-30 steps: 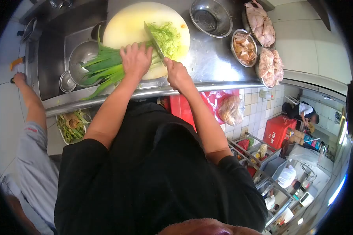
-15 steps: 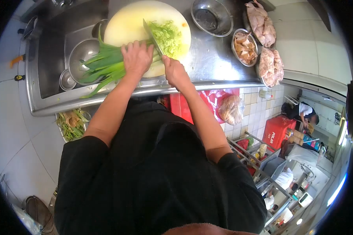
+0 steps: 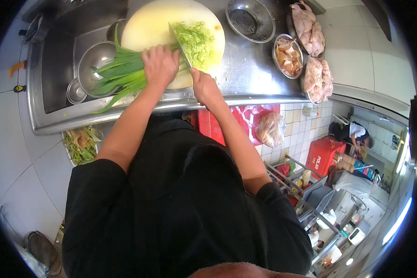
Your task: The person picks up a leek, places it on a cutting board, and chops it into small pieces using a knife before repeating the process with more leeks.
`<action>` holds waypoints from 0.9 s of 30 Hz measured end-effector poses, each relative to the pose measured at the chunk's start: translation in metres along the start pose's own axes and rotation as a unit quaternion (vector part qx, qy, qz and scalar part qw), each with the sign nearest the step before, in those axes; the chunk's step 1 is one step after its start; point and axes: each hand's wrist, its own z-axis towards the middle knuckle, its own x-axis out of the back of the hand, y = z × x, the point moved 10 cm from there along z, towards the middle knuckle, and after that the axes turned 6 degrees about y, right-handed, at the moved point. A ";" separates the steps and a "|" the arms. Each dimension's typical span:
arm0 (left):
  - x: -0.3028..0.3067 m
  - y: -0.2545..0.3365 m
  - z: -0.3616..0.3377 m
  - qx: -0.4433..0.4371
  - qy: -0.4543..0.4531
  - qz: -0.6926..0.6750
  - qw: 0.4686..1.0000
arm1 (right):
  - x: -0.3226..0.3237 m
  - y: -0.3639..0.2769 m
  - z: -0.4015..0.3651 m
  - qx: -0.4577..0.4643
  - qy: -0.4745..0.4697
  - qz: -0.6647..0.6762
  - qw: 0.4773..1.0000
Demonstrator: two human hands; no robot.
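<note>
On a round pale cutting board [image 3: 146, 28], my left hand [image 3: 161, 66] presses down on a bunch of long green leafy stalks [image 3: 125, 69], whose leaves reach left over the sink edge. My right hand [image 3: 205, 87] is wrapped round the handle of a knife [image 3: 180, 45]. The blade lies across the cut end of the bunch, just right of my left fingers. Right of the blade is a heap of sliced pale green pieces [image 3: 200, 44]. A small orange bit lies near the board's right edge.
A steel sink [image 3: 58, 60] with metal bowls is at left. A metal bowl [image 3: 250, 21], a bowl of brownish pieces [image 3: 288, 58] and trays of raw poultry [image 3: 308, 30] stand right. Below are a red crate [image 3: 211, 125] and a tray of trimmings [image 3: 82, 146]. Other people are far right.
The whole view has shifted slightly. Both hands, the knife and the bunch keep nearly the same places on the board.
</note>
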 end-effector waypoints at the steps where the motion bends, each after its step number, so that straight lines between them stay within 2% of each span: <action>1: 0.000 0.000 0.000 0.000 -0.004 -0.001 1.000 | 0.004 -0.001 -0.001 0.003 0.003 0.000 1.000; 4: -0.004 -0.003 0.000 0.007 -0.001 -0.004 1.000 | 0.013 0.020 -0.031 0.059 0.041 -0.020 0.997; 8: -0.007 -0.004 -0.003 0.005 -0.001 0.002 1.000 | 0.023 0.069 -0.053 -0.011 0.006 0.007 1.000; 10: -0.008 -0.002 -0.001 0.001 0.004 0.002 1.000 | 0.030 0.060 -0.039 -0.069 -0.033 0.039 0.996; 15: -0.006 -0.004 -0.003 -0.003 0.014 -0.009 1.000 | 0.039 0.009 -0.046 -0.027 0.017 0.041 0.999; 22: -0.004 -0.005 -0.002 0.000 0.036 -0.008 0.999 | 0.028 0.013 -0.072 -0.030 0.018 0.053 0.998; 26: -0.002 -0.003 0.002 0.003 0.025 -0.008 1.000 | 0.012 0.003 -0.038 0.021 0.030 -0.010 0.999; 27: -0.002 -0.002 0.000 0.003 0.016 -0.006 1.000 | 0.006 0.001 -0.024 0.009 0.021 -0.017 1.000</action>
